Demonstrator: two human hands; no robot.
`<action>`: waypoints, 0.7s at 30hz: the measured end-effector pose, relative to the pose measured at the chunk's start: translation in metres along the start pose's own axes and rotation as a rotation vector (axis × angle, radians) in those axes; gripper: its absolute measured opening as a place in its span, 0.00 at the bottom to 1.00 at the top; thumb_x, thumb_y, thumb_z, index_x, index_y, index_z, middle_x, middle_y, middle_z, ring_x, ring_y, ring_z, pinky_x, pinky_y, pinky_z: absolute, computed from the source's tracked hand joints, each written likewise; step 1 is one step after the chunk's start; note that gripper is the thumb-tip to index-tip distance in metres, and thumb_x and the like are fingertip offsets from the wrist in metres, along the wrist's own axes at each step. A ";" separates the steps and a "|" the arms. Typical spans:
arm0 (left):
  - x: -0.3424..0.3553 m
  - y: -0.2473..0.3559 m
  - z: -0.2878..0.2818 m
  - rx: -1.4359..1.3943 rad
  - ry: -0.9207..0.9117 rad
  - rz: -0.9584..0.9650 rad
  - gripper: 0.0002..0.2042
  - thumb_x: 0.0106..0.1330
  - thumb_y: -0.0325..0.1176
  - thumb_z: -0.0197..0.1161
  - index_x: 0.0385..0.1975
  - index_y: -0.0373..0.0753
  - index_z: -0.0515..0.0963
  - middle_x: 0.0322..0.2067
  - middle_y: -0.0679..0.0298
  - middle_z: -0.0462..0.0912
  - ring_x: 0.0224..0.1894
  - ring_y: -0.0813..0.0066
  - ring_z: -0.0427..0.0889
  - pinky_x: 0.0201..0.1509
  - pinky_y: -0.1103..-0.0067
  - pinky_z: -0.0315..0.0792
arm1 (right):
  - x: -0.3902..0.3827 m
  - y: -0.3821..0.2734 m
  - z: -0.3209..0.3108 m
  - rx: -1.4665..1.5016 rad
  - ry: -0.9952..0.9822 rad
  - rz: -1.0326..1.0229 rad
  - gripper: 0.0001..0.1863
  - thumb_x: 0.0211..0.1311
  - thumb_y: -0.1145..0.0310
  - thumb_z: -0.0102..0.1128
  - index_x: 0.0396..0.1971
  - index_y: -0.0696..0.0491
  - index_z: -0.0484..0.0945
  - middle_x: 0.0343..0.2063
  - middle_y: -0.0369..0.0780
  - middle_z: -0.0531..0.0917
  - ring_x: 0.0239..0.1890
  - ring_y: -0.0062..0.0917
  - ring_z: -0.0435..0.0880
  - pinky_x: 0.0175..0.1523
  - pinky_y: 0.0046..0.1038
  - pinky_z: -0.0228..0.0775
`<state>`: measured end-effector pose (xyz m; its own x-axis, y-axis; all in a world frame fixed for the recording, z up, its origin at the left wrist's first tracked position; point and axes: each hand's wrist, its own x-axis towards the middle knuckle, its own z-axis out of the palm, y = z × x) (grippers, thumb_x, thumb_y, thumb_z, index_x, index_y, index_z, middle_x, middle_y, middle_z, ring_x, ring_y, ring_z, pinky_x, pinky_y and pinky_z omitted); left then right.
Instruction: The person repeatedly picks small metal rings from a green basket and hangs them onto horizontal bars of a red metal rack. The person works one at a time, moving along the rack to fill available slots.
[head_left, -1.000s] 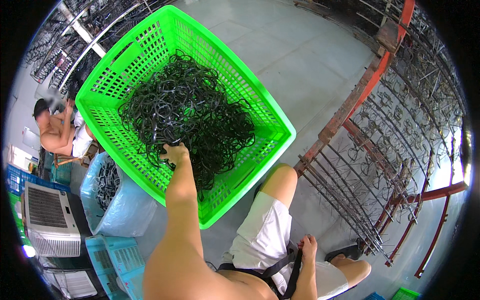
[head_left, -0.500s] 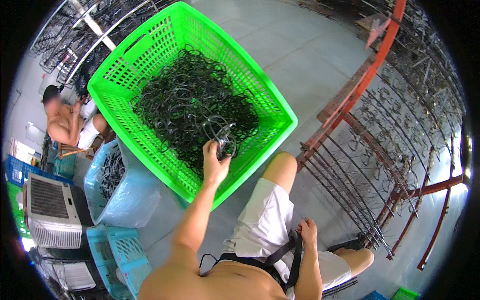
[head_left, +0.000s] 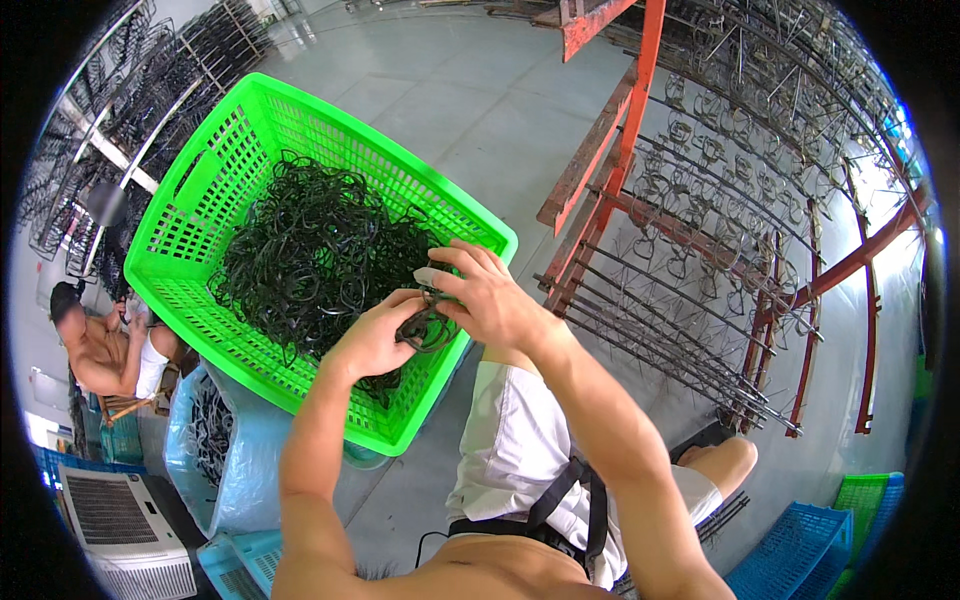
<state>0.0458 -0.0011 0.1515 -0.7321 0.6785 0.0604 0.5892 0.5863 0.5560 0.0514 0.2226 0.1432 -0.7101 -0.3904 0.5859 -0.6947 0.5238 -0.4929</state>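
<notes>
A large green plastic basket [head_left: 385, 150] stands tilted in view ahead of me, holding a tangled heap of thin black looped pieces [head_left: 310, 240]. Over its near right corner both hands meet at a small clump of dark loops [head_left: 430, 332]. My left hand [head_left: 378, 335] is closed around the clump's left side, its fingers partly hidden. From the right, my right hand [head_left: 485, 295] bends over the same clump, thumb and fingers pinching its upper part. Exactly what the loops are cannot be made out.
A red-framed rack [head_left: 630, 120] with rods of hanging wire-like loops stands to the right. At left are a blue bag-lined bin [head_left: 255, 440] of dark pieces, a grey-white vented machine [head_left: 125, 520] and a seated person [head_left: 105, 350]. Blue crates [head_left: 795, 550] lie lower right.
My right hand has come up from beside my lap to the clump. My left hand has drawn the loops back toward the basket's near corner. The view has shifted right.
</notes>
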 end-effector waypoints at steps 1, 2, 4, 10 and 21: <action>0.002 -0.006 -0.006 -0.016 -0.063 -0.021 0.24 0.50 0.25 0.65 0.50 0.35 0.72 0.50 0.53 0.72 0.51 0.56 0.75 0.54 0.72 0.72 | 0.007 0.007 0.003 -0.006 -0.099 -0.011 0.21 0.51 0.70 0.63 0.48 0.46 0.75 0.50 0.42 0.71 0.58 0.41 0.66 0.61 0.42 0.59; 0.002 -0.012 -0.008 -0.068 -0.072 0.017 0.24 0.49 0.26 0.67 0.50 0.35 0.72 0.50 0.54 0.72 0.51 0.57 0.75 0.55 0.73 0.71 | 0.008 0.013 0.008 0.014 -0.100 -0.019 0.19 0.51 0.69 0.64 0.46 0.46 0.76 0.48 0.42 0.72 0.56 0.40 0.68 0.60 0.41 0.61; 0.004 -0.028 -0.011 -0.218 -0.146 -0.040 0.27 0.48 0.28 0.70 0.52 0.36 0.72 0.50 0.55 0.72 0.53 0.60 0.73 0.58 0.74 0.69 | 0.011 0.026 0.020 0.028 -0.202 0.047 0.15 0.50 0.66 0.65 0.40 0.46 0.79 0.44 0.40 0.73 0.52 0.37 0.71 0.57 0.40 0.63; 0.009 -0.075 -0.008 -0.454 -0.382 -0.292 0.31 0.50 0.27 0.70 0.57 0.37 0.67 0.46 0.62 0.73 0.47 0.72 0.74 0.55 0.77 0.68 | 0.017 0.051 0.058 -0.070 -0.252 0.083 0.07 0.55 0.69 0.57 0.35 0.48 0.77 0.36 0.40 0.76 0.37 0.35 0.79 0.43 0.34 0.72; -0.003 -0.114 0.018 -0.086 -0.128 -0.392 0.26 0.50 0.29 0.69 0.51 0.36 0.70 0.45 0.55 0.75 0.46 0.65 0.77 0.49 0.76 0.72 | 0.014 0.080 0.055 -0.097 -0.052 0.249 0.17 0.54 0.76 0.50 0.45 0.50 0.77 0.33 0.45 0.79 0.36 0.42 0.79 0.44 0.37 0.72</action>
<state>-0.0130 -0.0617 0.0726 -0.8437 0.4638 -0.2701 0.2395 0.7756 0.5840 -0.0206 0.2171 0.0765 -0.8646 -0.2774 0.4189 -0.4851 0.6778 -0.5525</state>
